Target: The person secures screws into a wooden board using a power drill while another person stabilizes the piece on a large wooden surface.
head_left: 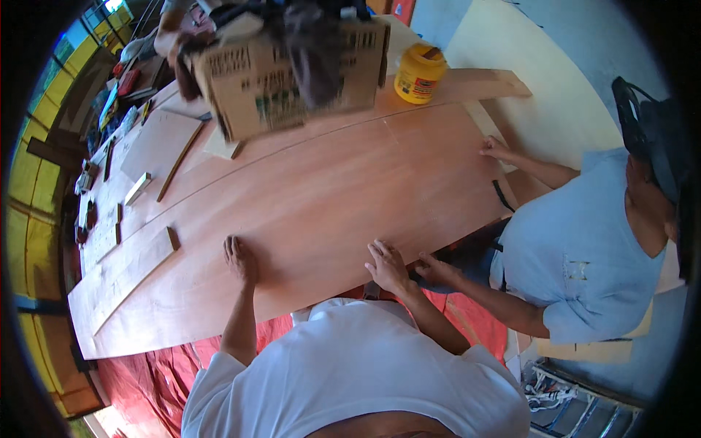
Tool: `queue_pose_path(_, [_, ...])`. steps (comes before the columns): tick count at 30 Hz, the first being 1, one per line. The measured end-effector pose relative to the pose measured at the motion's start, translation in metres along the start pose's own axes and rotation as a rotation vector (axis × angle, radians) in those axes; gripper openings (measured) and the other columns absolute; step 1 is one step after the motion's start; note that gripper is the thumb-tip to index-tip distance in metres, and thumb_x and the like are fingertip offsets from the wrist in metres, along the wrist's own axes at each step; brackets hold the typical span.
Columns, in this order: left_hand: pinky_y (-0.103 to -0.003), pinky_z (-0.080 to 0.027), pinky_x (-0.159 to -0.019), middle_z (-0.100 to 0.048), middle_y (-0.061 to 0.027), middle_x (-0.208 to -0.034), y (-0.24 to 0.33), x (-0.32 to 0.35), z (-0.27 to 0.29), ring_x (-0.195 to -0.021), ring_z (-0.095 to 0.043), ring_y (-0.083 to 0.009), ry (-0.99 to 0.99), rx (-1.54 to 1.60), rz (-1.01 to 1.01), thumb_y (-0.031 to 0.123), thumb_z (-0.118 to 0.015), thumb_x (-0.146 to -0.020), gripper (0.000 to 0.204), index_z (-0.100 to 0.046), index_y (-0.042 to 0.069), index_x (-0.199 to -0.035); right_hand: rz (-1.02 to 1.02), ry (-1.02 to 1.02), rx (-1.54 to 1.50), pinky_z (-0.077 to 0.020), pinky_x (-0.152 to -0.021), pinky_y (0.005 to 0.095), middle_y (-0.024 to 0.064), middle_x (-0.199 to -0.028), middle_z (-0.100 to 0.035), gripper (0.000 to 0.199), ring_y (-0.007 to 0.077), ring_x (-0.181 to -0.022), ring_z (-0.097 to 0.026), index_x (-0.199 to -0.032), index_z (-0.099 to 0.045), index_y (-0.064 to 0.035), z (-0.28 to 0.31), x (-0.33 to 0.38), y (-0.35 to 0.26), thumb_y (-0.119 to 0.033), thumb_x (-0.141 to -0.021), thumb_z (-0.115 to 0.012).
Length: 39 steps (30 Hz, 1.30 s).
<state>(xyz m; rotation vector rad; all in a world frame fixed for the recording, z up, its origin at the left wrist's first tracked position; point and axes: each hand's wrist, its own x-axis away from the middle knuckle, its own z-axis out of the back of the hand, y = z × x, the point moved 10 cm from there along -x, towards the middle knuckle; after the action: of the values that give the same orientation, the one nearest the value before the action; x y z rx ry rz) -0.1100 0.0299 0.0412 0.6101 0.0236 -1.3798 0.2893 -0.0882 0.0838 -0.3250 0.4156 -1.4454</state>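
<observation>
A large reddish-brown plywood sheet lies flat in front of me. My left hand rests palm down on its near part, fingers stretched and close together, holding nothing. At the near edge of the sheet is my right hand, its fingers apart and nothing in them. Just right of it, a co-worker's hand is at the same edge, and the co-worker's other hand touches the sheet's right end. A short dark strip lies near that end.
A cardboard box with dark cloth over it is at the far side, an arm beside it. A yellow bucket stands to its right. Wood offcuts and a thin board lie left. A co-worker in a light blue shirt is close on my right.
</observation>
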Motion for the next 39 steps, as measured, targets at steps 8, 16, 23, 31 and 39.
queue_pose_path(8, [-0.043,-0.028,-0.107,-0.046,-0.0170,-0.133,0.008,-0.001,0.014,-0.127,-0.037,-0.0334,0.004,0.014,-0.010,0.020,-0.041,-0.093,0.035,-0.052,0.002,-0.121,0.075,-0.086,0.179,-0.0371,-0.098,0.0463,0.0199,-0.126,-0.043,0.049,0.0386,-0.121,-0.038,-0.117,-0.049,-0.0017,-0.005,0.000,-0.014,-0.024,-0.077,-0.066])
queue_pose_path(16, [-0.042,-0.028,-0.108,-0.047,-0.0159,-0.133,0.006,-0.003,0.017,-0.128,-0.037,-0.0315,0.013,-0.010,0.054,0.020,-0.041,-0.094,0.035,-0.052,0.001,-0.122,0.070,-0.146,0.180,-0.0372,-0.098,0.0457,0.0201,-0.122,-0.045,0.045,0.0389,-0.118,-0.041,-0.113,-0.051,-0.0011,-0.012,-0.007,-0.014,-0.021,-0.076,-0.068])
queue_pose_path(23, [-0.042,-0.028,-0.108,-0.047,-0.0154,-0.132,0.010,-0.003,0.023,-0.127,-0.038,-0.0317,0.008,-0.027,0.028,0.021,-0.038,-0.096,0.035,-0.052,0.001,-0.121,0.099,-0.144,0.212,-0.0378,-0.095,0.0468,0.0198,-0.115,-0.048,0.042,0.0389,-0.112,-0.044,-0.109,-0.052,-0.0005,-0.014,-0.011,-0.020,-0.022,-0.076,-0.068])
queue_pose_path(31, [-0.042,-0.026,-0.109,-0.046,-0.0166,-0.133,0.006,-0.003,0.024,-0.129,-0.036,-0.0320,-0.018,-0.001,0.058,0.021,-0.037,-0.095,0.037,-0.050,-0.001,-0.122,0.015,-0.225,0.206,-0.0375,-0.099,0.0456,0.0205,-0.125,-0.045,0.048,0.0391,-0.119,-0.041,-0.118,-0.050,-0.0005,-0.020,-0.009,-0.015,-0.024,-0.079,-0.066])
queue_pose_path(39, [-0.042,-0.025,-0.109,-0.044,-0.0165,-0.135,-0.002,-0.001,0.014,-0.130,-0.034,-0.0315,-0.027,0.018,0.050,0.022,-0.036,-0.096,0.037,-0.049,-0.001,-0.122,0.055,-0.217,0.224,-0.0412,-0.094,0.0459,0.0199,-0.119,-0.046,0.041,0.0383,-0.114,-0.044,-0.107,-0.053,0.0000,-0.026,-0.007,-0.017,-0.024,-0.077,-0.067])
